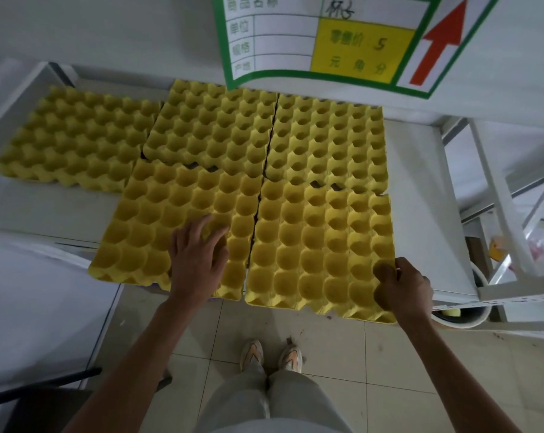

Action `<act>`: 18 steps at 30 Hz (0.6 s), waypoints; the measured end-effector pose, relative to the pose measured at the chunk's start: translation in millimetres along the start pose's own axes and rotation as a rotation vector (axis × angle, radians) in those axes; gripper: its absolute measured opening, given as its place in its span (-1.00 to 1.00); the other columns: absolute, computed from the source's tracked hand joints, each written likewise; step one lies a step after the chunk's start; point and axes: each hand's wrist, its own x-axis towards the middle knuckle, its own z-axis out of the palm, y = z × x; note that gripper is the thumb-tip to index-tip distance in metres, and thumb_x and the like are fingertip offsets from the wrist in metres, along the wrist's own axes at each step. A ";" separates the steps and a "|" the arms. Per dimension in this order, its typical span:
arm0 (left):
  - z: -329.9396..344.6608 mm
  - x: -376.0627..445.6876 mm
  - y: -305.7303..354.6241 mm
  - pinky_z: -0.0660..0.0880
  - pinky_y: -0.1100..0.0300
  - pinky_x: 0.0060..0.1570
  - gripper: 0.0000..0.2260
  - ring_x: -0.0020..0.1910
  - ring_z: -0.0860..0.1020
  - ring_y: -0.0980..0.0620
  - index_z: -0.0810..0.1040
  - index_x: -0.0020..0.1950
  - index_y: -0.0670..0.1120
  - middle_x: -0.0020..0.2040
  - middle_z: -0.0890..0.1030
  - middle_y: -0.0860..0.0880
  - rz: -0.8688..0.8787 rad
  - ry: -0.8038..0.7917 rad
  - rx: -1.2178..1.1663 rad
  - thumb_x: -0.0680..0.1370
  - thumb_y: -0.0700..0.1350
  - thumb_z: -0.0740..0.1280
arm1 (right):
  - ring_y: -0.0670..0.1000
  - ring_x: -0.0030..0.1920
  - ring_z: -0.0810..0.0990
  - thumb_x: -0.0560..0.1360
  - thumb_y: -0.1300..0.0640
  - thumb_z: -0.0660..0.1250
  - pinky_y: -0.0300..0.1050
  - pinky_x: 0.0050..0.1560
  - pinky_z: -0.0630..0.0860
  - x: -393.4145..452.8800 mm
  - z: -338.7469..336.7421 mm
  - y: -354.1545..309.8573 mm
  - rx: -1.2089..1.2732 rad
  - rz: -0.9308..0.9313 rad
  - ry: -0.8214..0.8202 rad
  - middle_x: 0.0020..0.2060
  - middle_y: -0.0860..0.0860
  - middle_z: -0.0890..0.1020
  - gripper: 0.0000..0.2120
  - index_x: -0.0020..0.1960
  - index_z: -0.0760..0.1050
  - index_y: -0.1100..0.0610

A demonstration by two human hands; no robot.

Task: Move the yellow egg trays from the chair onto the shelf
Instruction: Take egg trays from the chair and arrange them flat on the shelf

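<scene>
Where the price sign hangs, the rear egg trays' far edges hide.

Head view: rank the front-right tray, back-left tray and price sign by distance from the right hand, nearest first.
From the right hand:
1. Front-right tray, its right edge in the grip.
2. Price sign, hanging above the back.
3. Back-left tray, far left on the shelf.

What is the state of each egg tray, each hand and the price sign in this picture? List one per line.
Back left tray: empty, flat on the shelf.
Back middle tray: empty.
Back right tray: empty.
Front left tray: empty, overhanging the shelf edge.
Front right tray: empty, overhanging too.
Left hand: spread on the front left tray.
Right hand: gripping the front right tray's corner.
Price sign: hanging, curled.
</scene>
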 end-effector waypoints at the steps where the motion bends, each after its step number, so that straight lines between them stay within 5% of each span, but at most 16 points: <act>1: 0.5 0.1 -0.2 0.26 -0.22 0.46 -0.62 0.47 0.35 -0.12 0.56 0.39 0.15 0.52 0.37 0.02 0.002 0.007 0.002 0.59 0.12 0.24 | 0.21 -0.25 0.57 0.62 0.09 0.28 -0.04 -0.21 0.40 0.3 0.2 -0.1 0.002 -0.005 0.010 -0.30 0.12 0.61 -0.85 -0.04 0.52 0.16; 12: -2.4 -0.1 4.8 0.24 -0.24 0.46 -0.62 0.39 0.44 -0.12 0.57 0.38 0.15 0.53 0.38 0.04 -0.023 0.005 -0.002 0.58 0.13 0.23 | 0.23 -0.26 0.56 0.62 0.13 0.26 0.05 -0.17 0.52 0.0 -2.2 -4.8 -0.001 0.002 -0.033 -0.30 0.15 0.58 -0.83 -0.12 0.44 0.18; 18: -6.8 0.0 9.2 0.22 -0.23 0.49 -0.58 0.40 0.43 -0.14 0.56 0.41 0.12 0.54 0.39 0.02 -0.032 -0.028 0.027 0.58 0.13 0.21 | 0.21 -0.30 0.51 0.63 0.16 0.24 -0.03 -0.23 0.39 -1.8 1.7 -7.7 -0.010 0.007 -0.010 -0.29 0.16 0.57 -0.87 -0.07 0.43 0.19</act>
